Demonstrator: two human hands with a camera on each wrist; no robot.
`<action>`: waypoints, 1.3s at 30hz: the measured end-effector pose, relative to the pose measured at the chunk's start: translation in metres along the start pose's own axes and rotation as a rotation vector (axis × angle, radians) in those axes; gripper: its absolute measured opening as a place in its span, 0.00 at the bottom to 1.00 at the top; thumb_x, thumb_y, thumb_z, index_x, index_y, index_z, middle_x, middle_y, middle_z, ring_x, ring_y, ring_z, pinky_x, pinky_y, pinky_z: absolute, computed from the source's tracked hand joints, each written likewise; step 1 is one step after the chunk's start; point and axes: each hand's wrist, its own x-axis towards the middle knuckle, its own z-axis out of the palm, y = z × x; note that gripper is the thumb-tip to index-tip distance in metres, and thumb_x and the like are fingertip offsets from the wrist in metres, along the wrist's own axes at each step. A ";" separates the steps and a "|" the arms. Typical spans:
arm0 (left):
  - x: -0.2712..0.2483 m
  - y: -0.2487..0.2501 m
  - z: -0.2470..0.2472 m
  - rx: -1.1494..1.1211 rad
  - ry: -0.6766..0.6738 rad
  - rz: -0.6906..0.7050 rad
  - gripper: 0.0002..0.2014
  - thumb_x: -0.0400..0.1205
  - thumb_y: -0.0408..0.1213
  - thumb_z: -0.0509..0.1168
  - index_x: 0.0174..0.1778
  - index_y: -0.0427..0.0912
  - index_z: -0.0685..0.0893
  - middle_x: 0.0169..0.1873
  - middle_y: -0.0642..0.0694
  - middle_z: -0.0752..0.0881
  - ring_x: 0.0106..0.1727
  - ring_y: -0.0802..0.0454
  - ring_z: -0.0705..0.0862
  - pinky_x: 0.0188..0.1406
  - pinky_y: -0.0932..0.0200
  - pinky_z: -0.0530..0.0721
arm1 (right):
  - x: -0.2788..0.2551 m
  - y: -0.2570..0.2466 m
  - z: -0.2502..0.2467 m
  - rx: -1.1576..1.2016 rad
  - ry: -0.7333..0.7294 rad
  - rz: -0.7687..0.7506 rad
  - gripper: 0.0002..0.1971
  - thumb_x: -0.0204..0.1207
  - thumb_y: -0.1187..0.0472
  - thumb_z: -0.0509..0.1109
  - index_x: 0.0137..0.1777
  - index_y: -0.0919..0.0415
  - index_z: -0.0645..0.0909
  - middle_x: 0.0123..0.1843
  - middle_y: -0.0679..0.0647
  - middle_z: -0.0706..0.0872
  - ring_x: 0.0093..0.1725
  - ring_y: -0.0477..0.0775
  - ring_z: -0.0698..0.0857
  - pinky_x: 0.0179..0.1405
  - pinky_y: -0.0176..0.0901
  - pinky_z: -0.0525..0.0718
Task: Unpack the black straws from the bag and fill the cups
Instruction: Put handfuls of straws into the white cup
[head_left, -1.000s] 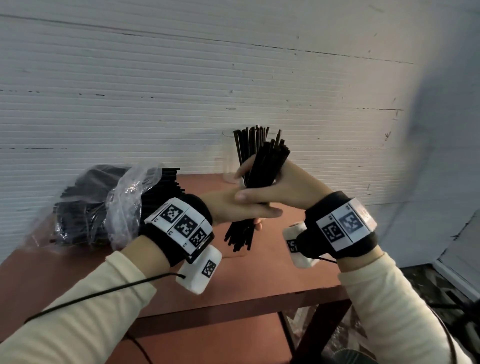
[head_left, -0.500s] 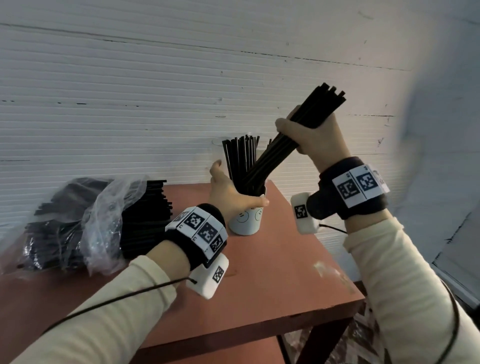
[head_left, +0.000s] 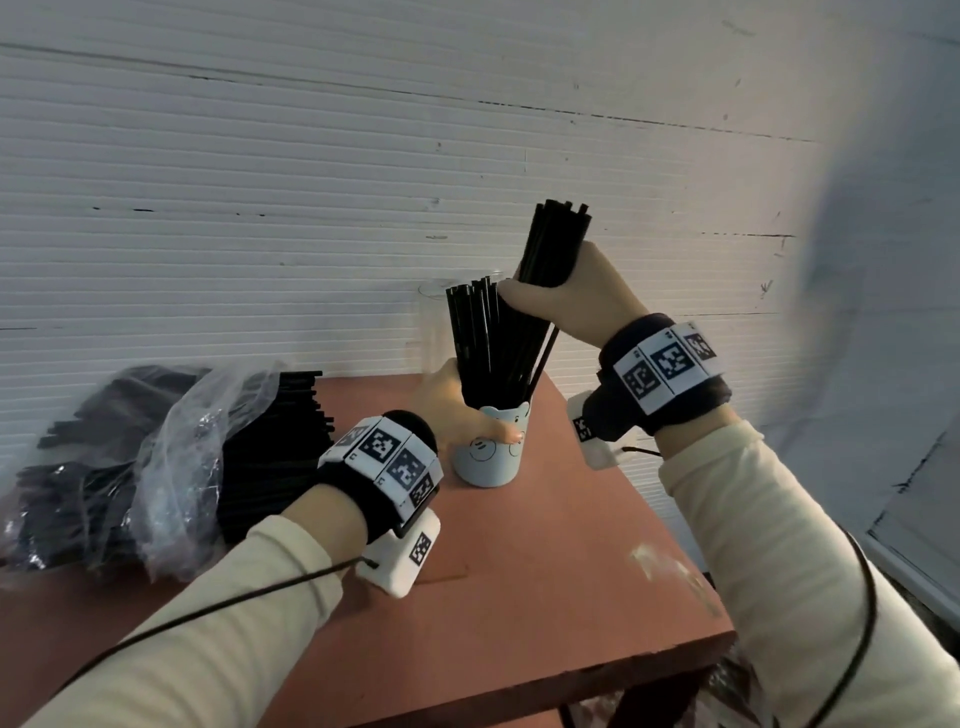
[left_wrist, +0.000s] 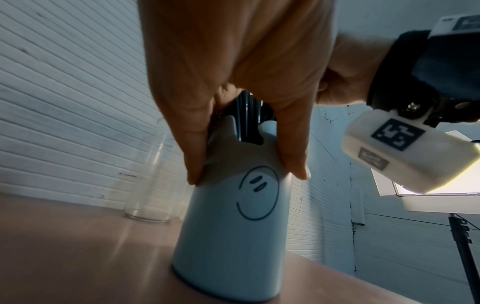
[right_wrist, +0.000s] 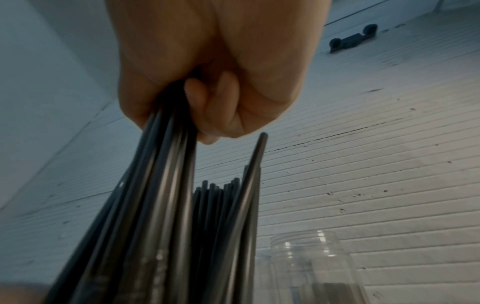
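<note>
A pale blue cup (head_left: 491, 457) with a smiling face (left_wrist: 257, 193) stands on the reddish table (head_left: 545, 587), with several black straws upright in it. My left hand (head_left: 462, 405) grips the cup near its rim, thumb and fingers (left_wrist: 193, 148) on either side. My right hand (head_left: 566, 291) holds a bundle of black straws (head_left: 556, 244) above the cup, lower ends down in it (right_wrist: 161, 195). A clear plastic bag (head_left: 171, 457) of black straws lies at the left.
A clear empty jar (head_left: 434, 322) stands behind the blue cup by the white ribbed wall (head_left: 311, 182); it also shows in the wrist views (left_wrist: 153, 181) (right_wrist: 311, 267). The table's right edge (head_left: 649, 519) is close to the cup.
My right hand has come down from a raised, slanted hold, bringing the bundle more upright with its lower ends in the blue cup. My left hand has closed round the cup.
</note>
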 end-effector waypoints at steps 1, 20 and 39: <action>0.000 0.000 0.000 -0.006 -0.002 0.004 0.56 0.47 0.56 0.82 0.74 0.51 0.69 0.63 0.53 0.82 0.65 0.51 0.80 0.67 0.47 0.80 | -0.001 0.000 0.003 -0.022 -0.018 -0.003 0.20 0.72 0.56 0.75 0.31 0.70 0.72 0.27 0.56 0.74 0.26 0.46 0.74 0.25 0.36 0.71; 0.005 -0.004 0.000 -0.018 0.004 0.011 0.48 0.55 0.43 0.87 0.71 0.51 0.71 0.60 0.54 0.84 0.62 0.52 0.82 0.66 0.50 0.81 | -0.014 0.002 0.034 0.020 0.278 -0.390 0.30 0.75 0.64 0.73 0.76 0.59 0.69 0.72 0.51 0.74 0.69 0.47 0.77 0.70 0.36 0.77; -0.008 0.011 0.002 0.016 -0.005 -0.051 0.58 0.49 0.50 0.84 0.77 0.48 0.66 0.67 0.48 0.80 0.68 0.46 0.79 0.70 0.45 0.78 | -0.015 -0.006 0.036 -0.345 0.080 -0.162 0.23 0.88 0.50 0.50 0.57 0.65 0.83 0.53 0.56 0.88 0.54 0.56 0.84 0.61 0.51 0.80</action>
